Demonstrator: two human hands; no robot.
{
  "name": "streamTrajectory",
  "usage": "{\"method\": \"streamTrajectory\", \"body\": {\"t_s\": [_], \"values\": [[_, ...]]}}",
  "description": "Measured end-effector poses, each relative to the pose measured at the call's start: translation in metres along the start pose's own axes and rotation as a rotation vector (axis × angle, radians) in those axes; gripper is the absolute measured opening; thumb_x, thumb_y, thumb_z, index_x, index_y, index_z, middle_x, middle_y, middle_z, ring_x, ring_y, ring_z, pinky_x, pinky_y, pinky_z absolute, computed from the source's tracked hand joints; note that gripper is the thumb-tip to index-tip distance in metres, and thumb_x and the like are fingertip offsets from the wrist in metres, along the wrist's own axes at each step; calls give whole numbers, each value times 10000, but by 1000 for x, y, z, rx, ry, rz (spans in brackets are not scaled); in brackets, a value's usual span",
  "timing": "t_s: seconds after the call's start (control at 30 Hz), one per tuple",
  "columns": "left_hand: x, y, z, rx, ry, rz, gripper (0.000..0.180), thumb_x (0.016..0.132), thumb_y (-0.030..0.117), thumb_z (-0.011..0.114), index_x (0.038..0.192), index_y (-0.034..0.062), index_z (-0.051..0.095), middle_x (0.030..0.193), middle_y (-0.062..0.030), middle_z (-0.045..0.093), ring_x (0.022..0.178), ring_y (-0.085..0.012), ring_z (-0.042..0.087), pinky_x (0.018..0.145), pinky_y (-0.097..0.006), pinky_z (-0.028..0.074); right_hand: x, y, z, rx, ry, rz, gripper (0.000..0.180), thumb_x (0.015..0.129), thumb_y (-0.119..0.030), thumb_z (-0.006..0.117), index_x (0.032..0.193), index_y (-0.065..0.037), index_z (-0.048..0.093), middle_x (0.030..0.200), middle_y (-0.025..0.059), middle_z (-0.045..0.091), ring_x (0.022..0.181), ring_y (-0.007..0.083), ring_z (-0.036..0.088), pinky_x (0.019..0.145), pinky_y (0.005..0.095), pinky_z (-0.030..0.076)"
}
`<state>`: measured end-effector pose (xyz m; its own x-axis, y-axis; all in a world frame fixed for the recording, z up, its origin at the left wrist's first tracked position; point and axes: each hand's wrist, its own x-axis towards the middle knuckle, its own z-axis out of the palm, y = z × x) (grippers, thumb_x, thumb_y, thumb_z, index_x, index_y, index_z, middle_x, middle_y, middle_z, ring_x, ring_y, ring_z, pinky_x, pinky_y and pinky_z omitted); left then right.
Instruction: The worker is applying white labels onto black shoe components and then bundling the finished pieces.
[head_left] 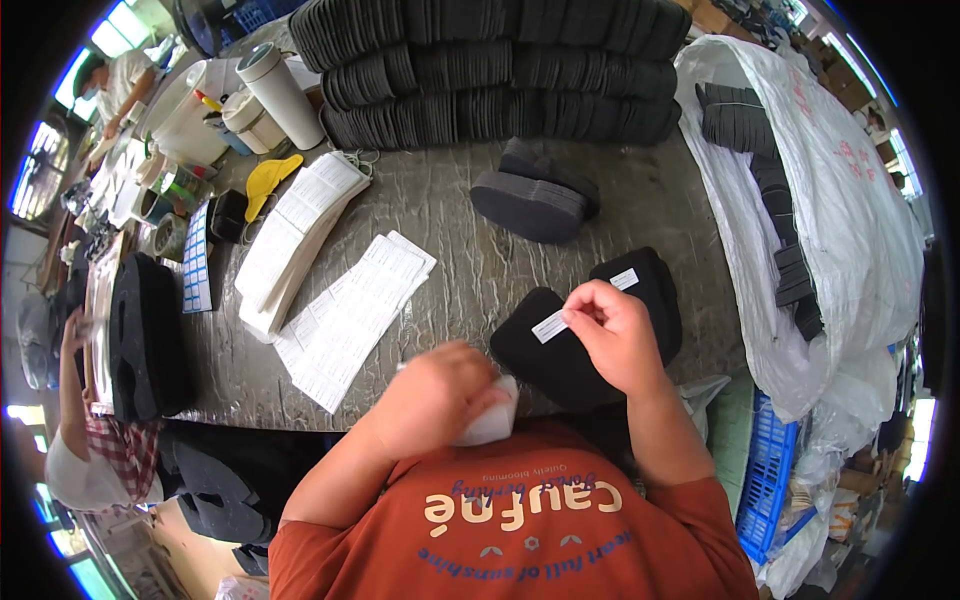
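My left hand is curled round a folded white label sheet close to my body; motion blurs it slightly. My right hand has thumb and forefinger pinched at one end of a small white label, which lies against a black pad at the table's near edge. Partly under my right hand and forearm, a second black pad carries another white label. Farther off sits a small stack of black rounded pads.
Printed label sheets and a thick label stack lie left. Long rows of black pads line the back. An open white sack stands right above a blue crate. Left are a white tumbler and co-workers.
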<state>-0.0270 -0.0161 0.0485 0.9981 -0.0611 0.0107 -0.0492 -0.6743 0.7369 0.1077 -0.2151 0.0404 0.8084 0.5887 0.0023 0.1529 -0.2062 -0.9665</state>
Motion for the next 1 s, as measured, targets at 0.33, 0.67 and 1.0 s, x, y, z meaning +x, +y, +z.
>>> {"method": "streamTrajectory", "body": {"t_s": [0.33,0.67,1.0], "values": [[1,0,18,159,-77,346,251,843,175,680,742,-29,574,1195,-177,634,1179,-333,558,991,-395,472,3,22,18,-216,-29,55,56,831,-52,677,831,-1,656,709,121,670,622,202,647,590,304,485],[13,9,27,344,-96,314,256,858,251,639,790,4,631,1319,-163,579,910,-228,553,838,-346,457,3,18,19,-307,-24,-22,65,803,-36,688,852,-5,657,736,136,670,644,252,653,591,332,494],[15,12,37,413,-16,358,272,832,272,657,761,10,634,1293,-204,583,848,-228,535,820,-344,461,-1,38,24,-218,88,-73,239,774,43,714,992,-3,628,814,111,655,725,196,647,648,312,515]]}}
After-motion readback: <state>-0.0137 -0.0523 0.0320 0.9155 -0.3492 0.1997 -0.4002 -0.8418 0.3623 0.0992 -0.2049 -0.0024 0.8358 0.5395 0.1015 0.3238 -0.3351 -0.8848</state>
